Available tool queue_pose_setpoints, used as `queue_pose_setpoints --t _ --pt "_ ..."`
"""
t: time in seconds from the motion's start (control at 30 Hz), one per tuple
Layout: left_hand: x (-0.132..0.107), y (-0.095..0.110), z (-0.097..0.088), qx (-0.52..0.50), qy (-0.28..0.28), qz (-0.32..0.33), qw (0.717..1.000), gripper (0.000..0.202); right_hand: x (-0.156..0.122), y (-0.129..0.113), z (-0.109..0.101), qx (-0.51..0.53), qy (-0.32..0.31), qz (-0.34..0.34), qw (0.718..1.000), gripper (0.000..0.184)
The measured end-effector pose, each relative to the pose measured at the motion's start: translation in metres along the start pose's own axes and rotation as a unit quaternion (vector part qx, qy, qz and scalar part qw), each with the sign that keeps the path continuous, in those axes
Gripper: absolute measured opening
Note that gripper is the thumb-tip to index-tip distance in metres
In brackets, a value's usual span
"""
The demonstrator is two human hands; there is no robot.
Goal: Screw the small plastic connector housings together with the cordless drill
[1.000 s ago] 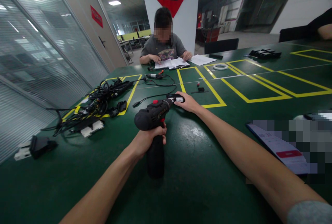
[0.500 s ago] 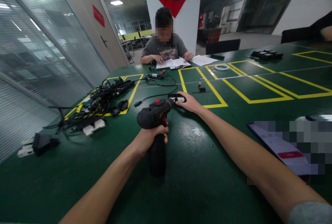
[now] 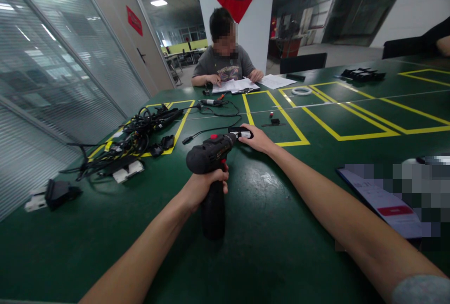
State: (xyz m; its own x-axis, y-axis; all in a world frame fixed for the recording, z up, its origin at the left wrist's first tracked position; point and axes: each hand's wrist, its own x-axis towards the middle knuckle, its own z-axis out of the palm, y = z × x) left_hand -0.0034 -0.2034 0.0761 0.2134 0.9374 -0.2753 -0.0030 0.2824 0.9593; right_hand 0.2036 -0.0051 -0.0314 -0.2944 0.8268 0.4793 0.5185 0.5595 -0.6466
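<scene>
My left hand [image 3: 206,186] grips the black cordless drill [image 3: 211,163], nose aimed away at the small black-and-white part [image 3: 241,133] pinned under my right hand [image 3: 258,139] on the green tabletop [image 3: 267,229].

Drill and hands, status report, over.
Left hand gripping cordless drill by the handle, chuck pointing away. Right hand holding small black part on the table at the drill's nose. Black cable lying just beyond.

One head-worn camera looks forward and down along both forearms over the green bench [image 3: 274,247] — the left hand [image 3: 204,186] and right hand [image 3: 258,140] close at frame centre, a seated person [image 3: 225,60] far off at upper centre.
</scene>
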Motion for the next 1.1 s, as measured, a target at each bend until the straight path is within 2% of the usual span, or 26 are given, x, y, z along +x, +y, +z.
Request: queue_pose_setpoints --t 0.63,1.1 --pt "0.0005 -0.0005 0.0004 0.010 0.000 0.006 1.000 0.020 0.0015 0.0030 0.0016 0.009 -0.008 0.004 1.000 0.051" --pt "-0.0007 0.0000 0.0026 0.001 0.014 -0.004 1.000 0.024 0.0015 0.0020 0.0016 0.011 -0.004 0.007 1.000 0.051"
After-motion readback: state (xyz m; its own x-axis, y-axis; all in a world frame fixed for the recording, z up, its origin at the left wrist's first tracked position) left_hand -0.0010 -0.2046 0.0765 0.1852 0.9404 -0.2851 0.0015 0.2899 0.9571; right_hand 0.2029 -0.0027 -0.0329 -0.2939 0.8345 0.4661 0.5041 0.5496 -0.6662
